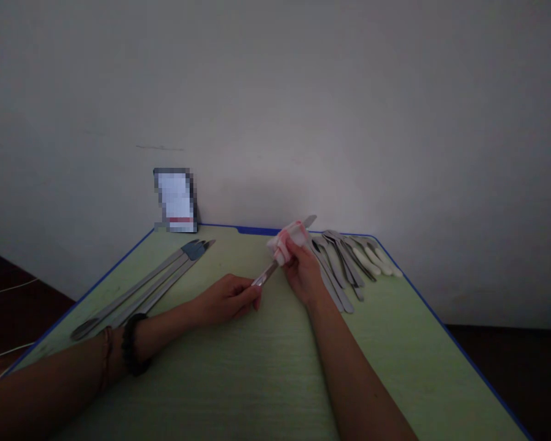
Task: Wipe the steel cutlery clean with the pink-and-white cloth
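Observation:
My left hand point(234, 298) is closed on the handle end of a table knife point(267, 273), held slanting up and to the right over the table. Folded round the middle of the blade is a white and pink cloth point(290, 237), pinched by my right hand point(304, 269). The knife's rounded tip pokes out beyond the cloth. Just right of my right hand lies a spread of metal cutlery point(344, 263), several pieces side by side, partly hidden by that hand. White-handled pieces point(380, 260) lie at its right end.
Long metal utensils point(142, 288) lie at the left, bound near their far ends by a blue-grey band point(193, 250). A blurred upright device point(177, 199) leans on the wall at the back left. The light green table point(239, 380) has a blue edge and meets the wall.

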The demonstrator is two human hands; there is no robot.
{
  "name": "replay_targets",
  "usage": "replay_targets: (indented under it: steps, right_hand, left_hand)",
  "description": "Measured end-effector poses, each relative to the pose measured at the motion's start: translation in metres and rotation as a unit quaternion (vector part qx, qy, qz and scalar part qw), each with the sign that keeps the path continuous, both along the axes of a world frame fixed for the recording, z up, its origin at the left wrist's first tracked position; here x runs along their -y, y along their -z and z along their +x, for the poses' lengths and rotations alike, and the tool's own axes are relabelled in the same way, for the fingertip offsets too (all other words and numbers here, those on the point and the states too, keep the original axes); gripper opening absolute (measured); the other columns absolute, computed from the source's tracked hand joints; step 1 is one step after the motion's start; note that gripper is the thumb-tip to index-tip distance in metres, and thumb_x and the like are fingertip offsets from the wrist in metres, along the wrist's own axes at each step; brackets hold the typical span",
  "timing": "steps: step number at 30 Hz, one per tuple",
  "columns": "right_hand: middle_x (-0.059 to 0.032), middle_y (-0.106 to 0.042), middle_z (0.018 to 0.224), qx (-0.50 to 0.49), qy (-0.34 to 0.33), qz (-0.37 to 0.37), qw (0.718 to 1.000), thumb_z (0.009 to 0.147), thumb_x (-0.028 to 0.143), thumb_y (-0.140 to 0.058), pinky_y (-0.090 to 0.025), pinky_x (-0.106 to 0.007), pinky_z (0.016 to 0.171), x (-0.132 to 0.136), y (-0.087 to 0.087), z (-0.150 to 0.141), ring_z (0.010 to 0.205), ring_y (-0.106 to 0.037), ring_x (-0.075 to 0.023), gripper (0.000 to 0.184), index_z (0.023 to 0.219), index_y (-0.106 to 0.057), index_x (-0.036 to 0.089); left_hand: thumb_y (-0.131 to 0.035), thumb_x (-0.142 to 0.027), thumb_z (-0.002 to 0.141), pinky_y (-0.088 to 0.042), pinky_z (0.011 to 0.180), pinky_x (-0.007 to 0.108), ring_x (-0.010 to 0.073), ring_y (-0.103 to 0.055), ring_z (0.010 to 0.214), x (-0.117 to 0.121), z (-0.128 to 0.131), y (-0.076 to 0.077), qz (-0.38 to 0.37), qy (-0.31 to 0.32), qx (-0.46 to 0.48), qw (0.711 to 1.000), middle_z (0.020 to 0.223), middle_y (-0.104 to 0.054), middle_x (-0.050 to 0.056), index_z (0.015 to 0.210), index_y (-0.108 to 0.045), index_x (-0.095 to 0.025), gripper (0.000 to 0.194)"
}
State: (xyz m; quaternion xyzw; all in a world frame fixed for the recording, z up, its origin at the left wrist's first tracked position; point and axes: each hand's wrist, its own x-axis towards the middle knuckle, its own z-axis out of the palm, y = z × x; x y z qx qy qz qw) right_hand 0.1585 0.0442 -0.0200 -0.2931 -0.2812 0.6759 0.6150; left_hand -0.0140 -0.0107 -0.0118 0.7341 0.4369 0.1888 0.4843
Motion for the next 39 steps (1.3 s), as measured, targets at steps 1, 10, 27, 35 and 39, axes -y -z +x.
replay_targets:
  steps: [1,10,27,35,39]
  right_hand:
    - [0.0005,-0.069,0.081,-0.010,0.014,-0.004,1.000,0.058,0.030,-0.080,-0.053,-0.023,0.064,-0.0008,-0.0002,0.0004,0.068,-0.061,-0.0110,0.025,0.078,-0.068,0.020]
    - [0.0008,-0.069,0.079,0.083,-0.106,0.036,0.990,0.064,0.031,-0.076,-0.050,-0.022,0.066,0.0050,0.0023,-0.0033,0.068,-0.060,-0.0106,0.023,0.082,-0.069,0.018]
    - [0.0015,-0.068,0.072,0.019,-0.044,0.003,0.999,0.061,0.031,-0.078,-0.052,-0.022,0.060,0.0016,0.0007,0.0002,0.061,-0.060,-0.0105,0.022,0.075,-0.067,0.019]
    - [0.0000,-0.069,0.076,0.026,-0.052,0.002,0.998,0.063,0.032,-0.077,-0.052,-0.024,0.063,0.0002,0.0034,0.0010,0.065,-0.061,-0.0116,0.021,0.077,-0.068,0.019]
    - [0.0000,-0.069,0.076,0.025,-0.054,0.002,0.998,0.063,0.031,-0.077,-0.052,-0.023,0.062,-0.0004,0.0040,-0.0002,0.065,-0.061,-0.0111,0.020,0.077,-0.068,0.019]
  left_hand:
    - [-0.036,-0.051,0.089,-0.026,0.042,0.018,0.0072,-0.034,0.042,0.0001,-0.0003,0.0002,0.000,0.002,-0.003,1.000,0.049,-0.041,-0.006,0.069,-0.055,-0.015,0.046]
    - [-0.031,-0.053,0.092,-0.028,0.042,0.017,0.0073,-0.033,0.041,-0.0003,-0.0012,0.0041,0.009,0.030,0.020,0.999,0.047,-0.041,-0.008,0.078,-0.054,-0.016,0.047]
    - [-0.034,-0.051,0.091,-0.027,0.042,0.017,0.0071,-0.033,0.042,0.0007,0.0009,0.0004,0.012,0.028,0.006,1.000,0.047,-0.040,-0.007,0.073,-0.055,-0.015,0.046]
    - [-0.035,-0.047,0.091,-0.027,0.042,0.017,0.0069,-0.034,0.042,0.0021,0.0015,0.0004,0.010,0.030,0.003,0.999,0.048,-0.040,-0.007,0.073,-0.056,-0.014,0.043]
    - [-0.036,-0.045,0.091,-0.026,0.041,0.017,0.0064,-0.032,0.041,0.0017,0.0001,-0.0006,0.010,0.037,0.009,0.999,0.048,-0.039,-0.007,0.073,-0.057,-0.014,0.042]
